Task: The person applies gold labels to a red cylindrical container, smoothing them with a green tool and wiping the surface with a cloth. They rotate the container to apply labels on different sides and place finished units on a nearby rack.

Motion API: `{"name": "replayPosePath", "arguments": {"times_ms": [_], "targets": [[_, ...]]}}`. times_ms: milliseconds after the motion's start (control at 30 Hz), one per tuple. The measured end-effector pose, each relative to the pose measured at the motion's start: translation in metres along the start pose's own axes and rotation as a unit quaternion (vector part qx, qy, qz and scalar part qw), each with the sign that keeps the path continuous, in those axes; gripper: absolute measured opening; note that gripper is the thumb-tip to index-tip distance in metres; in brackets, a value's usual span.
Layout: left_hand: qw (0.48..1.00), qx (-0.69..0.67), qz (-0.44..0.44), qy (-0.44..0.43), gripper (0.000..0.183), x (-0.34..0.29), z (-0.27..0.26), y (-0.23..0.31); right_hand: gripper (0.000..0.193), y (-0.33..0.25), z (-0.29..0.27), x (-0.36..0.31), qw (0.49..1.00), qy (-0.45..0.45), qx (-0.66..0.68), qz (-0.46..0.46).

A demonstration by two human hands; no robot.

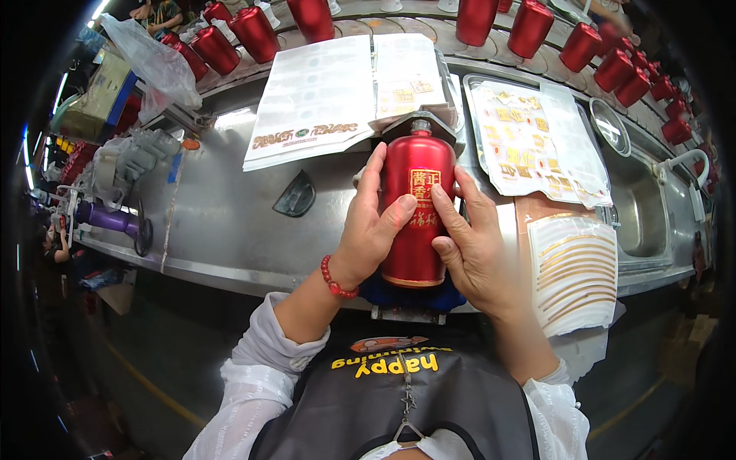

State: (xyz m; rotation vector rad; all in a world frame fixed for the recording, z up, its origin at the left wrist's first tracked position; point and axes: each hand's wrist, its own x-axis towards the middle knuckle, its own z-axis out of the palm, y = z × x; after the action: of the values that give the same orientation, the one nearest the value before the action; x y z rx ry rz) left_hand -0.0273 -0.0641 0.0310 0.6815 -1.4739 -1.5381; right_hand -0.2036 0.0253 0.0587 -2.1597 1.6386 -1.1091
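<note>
A glossy red bottle with gold lettering on its front and a gold band near its base lies in a fixture in front of me, neck pointing away. My left hand wraps its left side, thumb pressed on the front beside the gold lettering. On the right side rests my right hand, one finger touching the gold decal and the thumb near the bottle's edge. A dark bracket surrounds the neck, and blue padding shows under the base.
White decal sheets lie beyond the bottle. To the right are a tray of gold decals, a sheet of gold strips and a sink. A dark scraper-like piece lies left. Red bottles line a conveyor behind.
</note>
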Motion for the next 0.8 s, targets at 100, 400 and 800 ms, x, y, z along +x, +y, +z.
{"name": "replayPosePath", "arguments": {"times_ms": [100, 400, 800], "targets": [[1.0, -0.006, -0.003, 0.001, 0.081, -0.0002, 0.0021, 0.0026, 0.053, -0.0001, -0.0008, -0.0003, 1.0, 0.003, 0.002, -0.002], [1.0, 0.013, 0.004, 0.015, 0.078, 0.0009, 0.0021, -0.0016, 0.053, 0.0008, 0.0002, 0.0009, 1.0, 0.012, -0.007, -0.009], [0.999, 0.034, 0.005, 0.014, 0.083, -0.0009, 0.0039, 0.0012, 0.056, -0.0001, -0.0025, 0.0017, 1.0, 0.011, -0.01, -0.016]]}}
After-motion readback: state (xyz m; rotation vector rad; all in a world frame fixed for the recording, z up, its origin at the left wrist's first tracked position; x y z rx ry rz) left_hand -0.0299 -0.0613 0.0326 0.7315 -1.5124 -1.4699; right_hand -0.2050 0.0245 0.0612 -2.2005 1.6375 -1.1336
